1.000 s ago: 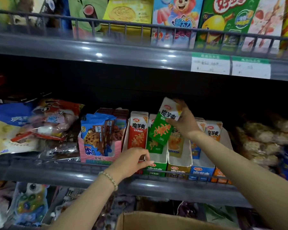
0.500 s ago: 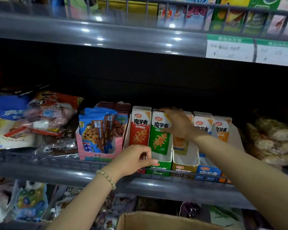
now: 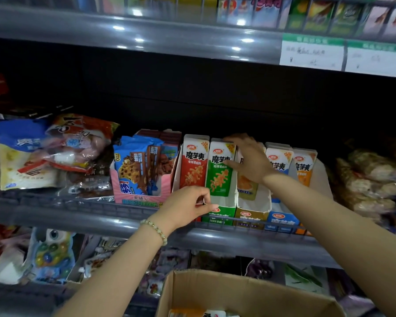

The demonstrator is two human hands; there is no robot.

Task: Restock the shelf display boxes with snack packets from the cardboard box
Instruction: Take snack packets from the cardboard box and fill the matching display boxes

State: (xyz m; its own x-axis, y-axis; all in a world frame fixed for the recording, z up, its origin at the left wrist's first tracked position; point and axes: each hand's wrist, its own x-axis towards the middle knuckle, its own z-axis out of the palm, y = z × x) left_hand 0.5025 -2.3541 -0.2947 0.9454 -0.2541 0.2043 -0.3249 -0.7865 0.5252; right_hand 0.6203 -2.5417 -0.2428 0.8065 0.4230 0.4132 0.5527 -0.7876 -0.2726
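We find the right hand with its fingers curled over the top edge of the green packet and the thumb on its face, clamped on it. The packet stands upright in the green display box, at 3 o'clock of the red packet and touching it. The left hand pinches that box's front wall at its 9 o'clock corner, and the cardboard box sits open at 6 o'clock, below the shelf.
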